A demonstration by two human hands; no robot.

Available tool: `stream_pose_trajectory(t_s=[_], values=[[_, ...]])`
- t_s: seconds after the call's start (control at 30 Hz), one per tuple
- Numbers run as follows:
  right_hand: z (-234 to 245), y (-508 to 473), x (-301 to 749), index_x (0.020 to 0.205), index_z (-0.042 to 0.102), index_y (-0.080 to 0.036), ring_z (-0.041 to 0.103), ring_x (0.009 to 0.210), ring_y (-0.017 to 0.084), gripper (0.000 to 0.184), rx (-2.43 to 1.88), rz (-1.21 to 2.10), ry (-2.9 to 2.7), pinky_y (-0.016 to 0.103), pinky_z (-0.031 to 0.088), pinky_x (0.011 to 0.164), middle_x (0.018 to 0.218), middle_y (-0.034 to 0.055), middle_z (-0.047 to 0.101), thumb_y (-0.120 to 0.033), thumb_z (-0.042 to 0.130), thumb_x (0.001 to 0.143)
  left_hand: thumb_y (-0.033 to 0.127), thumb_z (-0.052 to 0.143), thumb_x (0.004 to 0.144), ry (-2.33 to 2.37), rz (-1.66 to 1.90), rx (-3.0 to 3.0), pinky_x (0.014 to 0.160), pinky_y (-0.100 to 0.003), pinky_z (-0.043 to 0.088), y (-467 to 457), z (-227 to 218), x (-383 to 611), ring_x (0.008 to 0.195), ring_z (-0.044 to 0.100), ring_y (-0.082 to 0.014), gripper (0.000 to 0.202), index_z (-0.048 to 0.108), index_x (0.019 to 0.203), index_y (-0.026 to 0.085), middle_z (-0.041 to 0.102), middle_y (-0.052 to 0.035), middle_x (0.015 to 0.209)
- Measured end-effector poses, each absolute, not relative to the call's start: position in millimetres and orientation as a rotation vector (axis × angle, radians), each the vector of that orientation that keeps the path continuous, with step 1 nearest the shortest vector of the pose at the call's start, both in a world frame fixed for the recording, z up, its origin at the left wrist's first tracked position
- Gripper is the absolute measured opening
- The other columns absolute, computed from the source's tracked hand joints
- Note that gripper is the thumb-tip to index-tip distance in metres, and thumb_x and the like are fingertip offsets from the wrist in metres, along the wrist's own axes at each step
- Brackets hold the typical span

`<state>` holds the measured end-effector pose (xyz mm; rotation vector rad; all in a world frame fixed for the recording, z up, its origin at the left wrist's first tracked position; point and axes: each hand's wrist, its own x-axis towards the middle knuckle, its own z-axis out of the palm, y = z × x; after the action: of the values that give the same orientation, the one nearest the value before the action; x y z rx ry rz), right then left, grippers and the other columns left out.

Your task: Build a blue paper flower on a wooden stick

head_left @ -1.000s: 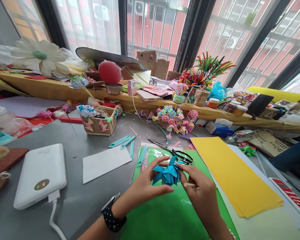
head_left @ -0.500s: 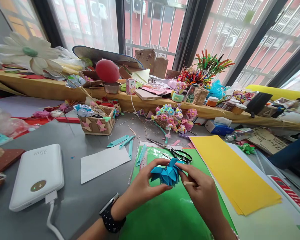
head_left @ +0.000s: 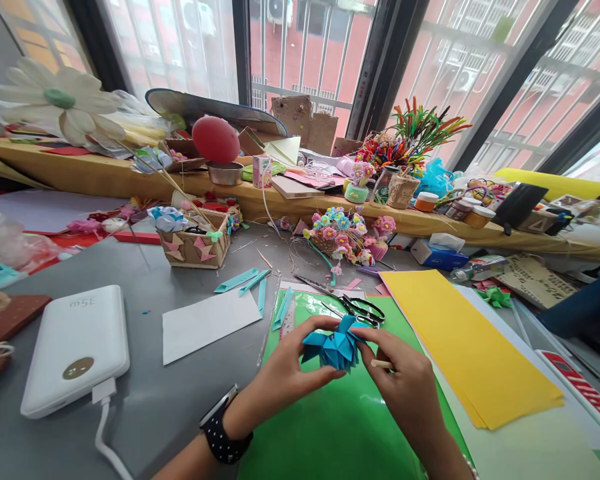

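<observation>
A blue folded-paper piece [head_left: 337,348] with pointed flaps is held above a green mat [head_left: 325,433]. My left hand [head_left: 300,363] grips its left side, fingers along the top and thumb below. My right hand [head_left: 397,370] pinches the right side with thumb and forefinger. A thin wooden stick [head_left: 381,364] is also tucked in my right hand; most of it is hidden by the fingers. Just behind the paper piece lie black-handled scissors [head_left: 363,309]. Pale blue folded strips [head_left: 236,281] and a white sheet [head_left: 210,327] lie to the left.
A white power bank [head_left: 75,350] with a cable stands at the left. Yellow paper sheets [head_left: 470,347] lie on the right. Behind are a cardboard box [head_left: 195,248], a bunch of crocheted flowers [head_left: 343,233], a tissue box [head_left: 439,254] and a crowded ledge [head_left: 290,207].
Almost nothing differs. Both hands keep their hold on the blue paper piece, and the view has shifted very slightly.
</observation>
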<state>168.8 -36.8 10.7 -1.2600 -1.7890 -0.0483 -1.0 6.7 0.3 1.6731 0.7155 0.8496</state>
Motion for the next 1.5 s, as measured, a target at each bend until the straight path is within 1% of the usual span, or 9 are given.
stream_pose_trajectory(t_s=[0.27, 0.43, 0.63, 0.93, 1.0, 1.1, 1.2, 1.33, 1.5], values=[[4.1, -38.6, 166.0, 0.085, 0.063, -0.017, 0.052, 0.043, 0.010, 0.016, -1.331, -0.034, -1.761, 0.018, 0.039, 0.034, 0.072, 0.0035, 0.067, -0.015, 0.049, 0.079, 0.020, 0.066, 0.070, 0.752, 0.865, 1.702, 0.085, -0.029, 0.046, 2.8, -5.0, 1.7, 0.098, 0.055, -0.0209, 0.046, 0.048, 0.113, 0.022, 0.055, -0.0058, 0.112], [4.1, -38.7, 169.4, 0.088, 0.064, -0.018, 0.052, 0.038, 0.009, 0.018, -1.343, 0.027, -1.786, 0.020, 0.045, 0.040, 0.073, 0.0020, 0.070, -0.016, 0.049, 0.079, 0.020, 0.067, 0.070, 0.738, 0.871, 1.738, 0.086, -0.030, 0.046, 2.7, -2.7, -0.1, 0.101, 0.055, -0.0214, 0.046, 0.049, 0.112, 0.023, 0.056, -0.0044, 0.110], [12.1, -33.7, 171.1, 0.087, 0.067, -0.018, 0.070, 0.070, 0.019, 0.024, -1.214, -0.111, -1.889, 0.023, 0.056, 0.058, 0.077, 0.0051, 0.073, -0.012, 0.046, 0.079, 0.017, 0.066, 0.068, 0.774, 0.865, 1.756, 0.082, -0.031, 0.047, 2.7, -0.4, 0.3, 0.097, 0.057, -0.0219, 0.047, 0.049, 0.112, 0.021, 0.056, -0.0061, 0.111], [10.1, -35.9, 168.8, 0.084, 0.068, -0.019, 0.070, 0.065, 0.019, 0.025, -1.272, -0.214, -1.868, 0.023, 0.056, 0.052, 0.074, 0.0050, 0.073, -0.013, 0.044, 0.079, 0.017, 0.066, 0.068, 0.765, 0.866, 1.734, 0.083, -0.031, 0.047, 0.4, -1.1, 1.6, 0.096, 0.057, -0.0215, 0.048, 0.050, 0.112, 0.022, 0.057, -0.0059, 0.110], [9.7, -35.8, 169.0, 0.083, 0.068, -0.018, 0.070, 0.065, 0.019, 0.024, -1.272, -0.235, -1.866, 0.023, 0.056, 0.052, 0.074, 0.0054, 0.073, -0.013, 0.044, 0.080, 0.021, 0.068, 0.068, 0.721, 0.845, 1.686, 0.083, -0.031, 0.046, 3.1, -2.5, -0.4, 0.100, 0.056, -0.0220, 0.051, 0.048, 0.115, 0.023, 0.055, -0.0065, 0.114], [10.8, -35.6, 168.9, 0.085, 0.067, -0.017, 0.070, 0.064, 0.018, 0.022, -1.233, -0.212, -1.870, 0.022, 0.056, 0.053, 0.075, 0.0062, 0.073, -0.012, 0.046, 0.080, 0.041, 0.074, 0.061, 0.537, 0.768, 1.489, 0.085, -0.033, 0.045, 13.0, -4.1, -5.4, 0.104, 0.053, -0.0250, 0.065, 0.048, 0.117, 0.023, 0.054, -0.0084, 0.117], [12.7, -36.6, 167.0, 0.088, 0.065, -0.015, 0.069, 0.067, 0.016, 0.020, -1.105, -0.115, -1.930, 0.021, 0.055, 0.056, 0.077, 0.0070, 0.072, -0.010, 0.047, 0.081, 0.069, 0.047, 0.069, 0.473, 0.747, 1.155, 0.081, -0.036, 0.044, 23.6, -3.3, -9.7, 0.090, 0.060, -0.0234, 0.064, 0.057, 0.108, 0.019, 0.063, -0.0087, 0.101], [13.1, -39.6, 162.8, 0.094, 0.063, -0.017, 0.067, 0.072, 0.015, 0.021, -0.952, -0.021, -2.010, 0.021, 0.054, 0.059, 0.081, 0.0069, 0.071, -0.007, 0.049, 0.082, 0.042, 0.066, 0.070, 0.658, 0.717, 1.180, 0.075, -0.028, 0.043, 26.2, -0.9, -9.9, 0.078, 0.058, -0.0171, 0.030, 0.066, 0.086, 0.016, 0.065, -0.0022, 0.080], [11.3, -41.4, 160.4, 0.086, 0.062, -0.017, 0.068, 0.070, 0.015, 0.013, -0.938, -0.101, -1.938, 0.022, 0.055, 0.062, 0.076, 0.0059, 0.071, -0.008, 0.055, 0.080, 0.030, 0.072, 0.064, 0.613, 0.726, 1.264, 0.063, -0.023, 0.039, 22.1, 0.0, -7.8, 0.068, 0.051, -0.0121, 0.020, 0.063, 0.072, 0.014, 0.057, 0.0013, 0.071]])
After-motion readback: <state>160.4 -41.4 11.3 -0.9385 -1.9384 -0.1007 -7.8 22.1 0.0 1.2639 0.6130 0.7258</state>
